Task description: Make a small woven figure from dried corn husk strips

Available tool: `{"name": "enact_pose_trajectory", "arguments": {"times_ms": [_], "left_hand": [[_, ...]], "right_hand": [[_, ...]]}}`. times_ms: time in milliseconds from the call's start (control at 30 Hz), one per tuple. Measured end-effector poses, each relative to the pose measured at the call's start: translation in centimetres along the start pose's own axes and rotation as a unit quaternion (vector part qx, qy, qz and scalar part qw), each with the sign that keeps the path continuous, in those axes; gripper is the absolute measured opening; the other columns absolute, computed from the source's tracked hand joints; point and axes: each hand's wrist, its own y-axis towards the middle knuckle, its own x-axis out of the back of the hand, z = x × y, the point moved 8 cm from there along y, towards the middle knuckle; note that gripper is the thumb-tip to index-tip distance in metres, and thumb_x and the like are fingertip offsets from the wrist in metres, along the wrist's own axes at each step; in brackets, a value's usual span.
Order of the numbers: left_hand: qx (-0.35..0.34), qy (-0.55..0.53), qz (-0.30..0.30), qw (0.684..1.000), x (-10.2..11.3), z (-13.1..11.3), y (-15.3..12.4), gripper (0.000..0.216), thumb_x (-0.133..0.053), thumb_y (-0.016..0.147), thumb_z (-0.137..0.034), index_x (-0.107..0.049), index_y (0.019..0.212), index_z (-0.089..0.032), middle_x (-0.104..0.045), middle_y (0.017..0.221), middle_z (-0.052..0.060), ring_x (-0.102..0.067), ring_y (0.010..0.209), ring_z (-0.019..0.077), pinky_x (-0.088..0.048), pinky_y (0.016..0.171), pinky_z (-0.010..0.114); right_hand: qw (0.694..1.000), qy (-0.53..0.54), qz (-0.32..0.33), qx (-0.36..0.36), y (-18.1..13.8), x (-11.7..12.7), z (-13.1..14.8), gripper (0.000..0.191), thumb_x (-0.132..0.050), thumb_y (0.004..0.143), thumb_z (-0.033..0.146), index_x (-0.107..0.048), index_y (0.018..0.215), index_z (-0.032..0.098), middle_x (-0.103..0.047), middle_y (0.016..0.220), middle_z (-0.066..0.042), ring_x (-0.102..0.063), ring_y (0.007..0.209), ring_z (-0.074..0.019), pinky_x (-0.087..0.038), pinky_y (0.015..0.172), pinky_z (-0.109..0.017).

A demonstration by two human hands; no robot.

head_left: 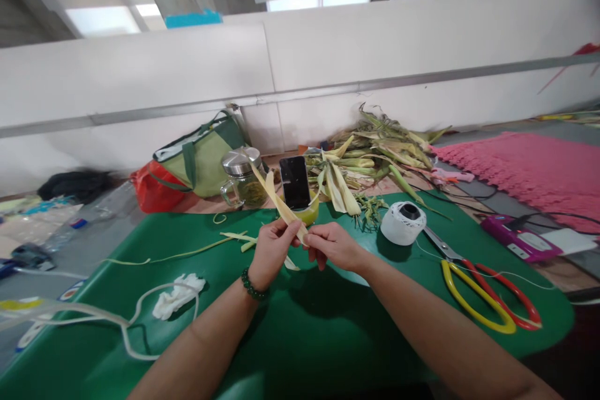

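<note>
My left hand (274, 247) and my right hand (334, 245) meet over the green table (356, 331), both closed on one pale corn husk strip (281, 205). The strip slants up and left from my fingers, its far end passing in front of the glass jar. A green bead bracelet (253, 285) circles my left wrist. Just beyond my hands a dark-screened phone (295, 181) stands upright, propped at a yellow-green bowl (309, 212). Cut husk pieces (247, 241) lie beside my left hand. My fingertips partly hide the strip's near end.
Right of my hands are a white thread spool (404, 223) and scissors (482, 290) with red and yellow handles. A husk pile (384, 144) lies behind. A lidded glass jar (244, 178), green bag (206, 159), crumpled tissue (178, 295) and white cable (126, 331) are leftward.
</note>
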Motion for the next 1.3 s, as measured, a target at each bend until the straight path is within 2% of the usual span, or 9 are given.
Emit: {"name": "enact_pose_trajectory", "arguments": {"times_ms": [167, 300, 633, 767, 867, 1067, 1200, 1233, 1300], "left_hand": [[-0.020, 0.011, -0.020, 1.000, 0.3, -0.5, 0.0, 0.032, -0.070, 0.064, -0.043, -0.063, 0.053, -0.014, -0.057, 0.047, 0.000, -0.048, 0.046, 0.0103, -0.039, 0.048, 0.022], [-0.028, 0.015, -0.019, 0.999, 0.1, -0.6, -0.1, 0.031, -0.072, 0.062, -0.041, -0.061, 0.050, -0.014, -0.055, 0.045, -0.001, -0.047, 0.046, 0.0098, -0.037, 0.047, 0.022], [0.052, -0.028, 0.017, 0.998, 0.0, 1.2, 0.3, 0.037, -0.072, 0.063, -0.046, -0.072, 0.066, -0.010, -0.060, 0.053, 0.002, -0.046, 0.048, 0.0088, -0.036, 0.047, 0.020], [0.102, -0.084, 0.085, 0.988, -1.3, 2.0, -0.1, 0.041, -0.075, 0.063, -0.046, -0.073, 0.083, -0.010, -0.064, 0.064, 0.004, -0.053, 0.056, 0.0110, -0.042, 0.053, 0.022], [0.118, -0.143, 0.124, 0.975, -2.1, 2.1, -0.4, 0.040, -0.075, 0.064, -0.044, -0.072, 0.086, -0.010, -0.066, 0.069, 0.005, -0.057, 0.062, 0.0137, -0.047, 0.063, 0.026], [0.140, -0.234, 0.094, 0.958, -2.3, 2.6, -0.6, 0.030, -0.077, 0.064, -0.036, -0.070, 0.078, -0.011, -0.070, 0.079, 0.008, -0.062, 0.072, 0.0177, -0.049, 0.067, 0.028], [0.134, -0.277, 0.013, 0.951, -1.2, 2.6, -0.2, 0.020, -0.074, 0.069, -0.028, -0.063, 0.072, -0.012, -0.069, 0.074, 0.007, -0.063, 0.069, 0.0170, -0.051, 0.064, 0.028], [0.134, -0.284, -0.011, 0.949, -0.7, 2.5, -0.1, 0.017, -0.072, 0.071, -0.025, -0.061, 0.071, -0.012, -0.067, 0.068, 0.006, -0.062, 0.066, 0.0157, -0.051, 0.064, 0.027], [0.141, -0.291, -0.044, 0.945, -0.1, 2.3, 0.0, 0.012, -0.067, 0.076, -0.019, -0.058, 0.070, -0.013, -0.060, 0.057, 0.000, -0.059, 0.058, 0.0116, -0.051, 0.061, 0.024]], "right_hand": [[0.999, 0.040, 0.007, -0.002, 0.0, -0.1, 0.2, 0.035, -0.046, 0.084, 0.039, -0.054, 0.060, 0.015, -0.059, 0.054, 0.000, -0.053, 0.036, -0.0081, -0.039, 0.038, -0.019], [1.000, 0.021, -0.003, 0.013, 0.1, -0.1, 0.3, 0.031, -0.054, 0.078, 0.039, -0.053, 0.056, 0.016, -0.055, 0.051, 0.003, -0.051, 0.036, -0.0068, -0.040, 0.037, -0.018], [0.998, -0.041, -0.039, 0.022, 0.2, 0.3, 0.1, 0.020, -0.050, 0.075, 0.021, -0.052, 0.055, 0.017, -0.050, 0.044, 0.007, -0.042, 0.030, -0.0043, -0.030, 0.031, -0.015], [0.998, -0.031, -0.037, 0.030, 0.3, 0.3, 0.2, 0.025, -0.052, 0.077, 0.026, -0.050, 0.054, 0.017, -0.050, 0.044, 0.006, -0.041, 0.030, -0.0042, -0.030, 0.031, -0.016], [0.998, -0.026, -0.046, 0.031, 0.4, 0.4, 0.1, 0.028, -0.052, 0.078, 0.030, -0.049, 0.054, 0.017, -0.050, 0.044, 0.006, -0.040, 0.030, -0.0044, -0.030, 0.032, -0.016], [0.989, -0.119, -0.065, 0.065, 0.3, 0.1, 0.2, 0.032, -0.050, 0.082, 0.028, -0.046, 0.053, 0.017, -0.049, 0.048, 0.005, -0.043, 0.036, -0.0054, -0.032, 0.040, -0.018], [0.974, -0.201, -0.035, 0.099, 0.4, -0.1, 0.8, 0.038, -0.045, 0.090, 0.035, -0.055, 0.058, 0.016, -0.055, 0.054, 0.003, -0.049, 0.048, -0.0080, -0.035, 0.050, -0.019], [0.965, -0.234, -0.056, 0.101, 0.5, 0.5, 0.9, 0.038, -0.046, 0.090, 0.037, -0.057, 0.061, 0.017, -0.057, 0.056, 0.002, -0.051, 0.052, -0.0091, -0.035, 0.052, -0.020], [0.935, -0.314, -0.144, 0.082, 0.8, 2.9, 0.9, 0.028, -0.051, 0.088, 0.033, -0.062, 0.068, 0.017, -0.061, 0.063, 0.001, -0.054, 0.059, -0.0116, -0.036, 0.057, -0.022]]}}
